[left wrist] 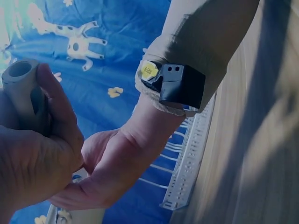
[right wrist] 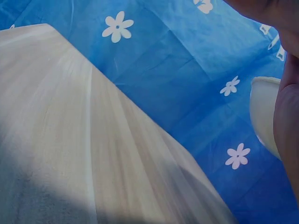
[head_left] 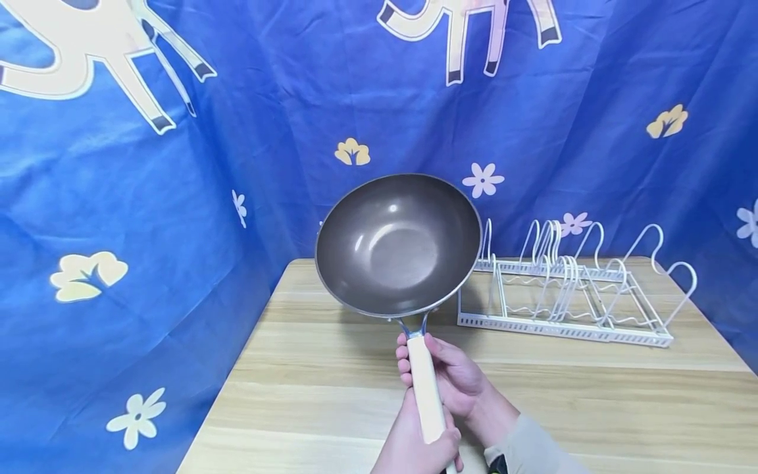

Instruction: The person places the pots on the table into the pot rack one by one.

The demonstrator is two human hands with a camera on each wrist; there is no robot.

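Note:
A wok [head_left: 408, 243] with a dark grey inside is held above the table, its bowl tilted toward the head camera. Its long cream handle [head_left: 425, 388] points down toward me. My left hand [head_left: 414, 441] grips the handle's lower end; the left wrist view shows the handle end [left wrist: 21, 77] with its hanging hole above that hand. Higher up, close to the bowl, my right hand [head_left: 458, 375] holds the handle, fingers curled behind it and thumb along the right side. In the right wrist view only part of that hand and the wok's pale outside [right wrist: 265, 114] show at the right edge.
A white wire pan rack [head_left: 562, 296] with upright loops stands on the wooden table [head_left: 296, 382], right of the wok. Blue patterned cloth [head_left: 284, 131] hangs behind the table and along its sides. A black wrist camera [left wrist: 182, 86] sits on the right cuff.

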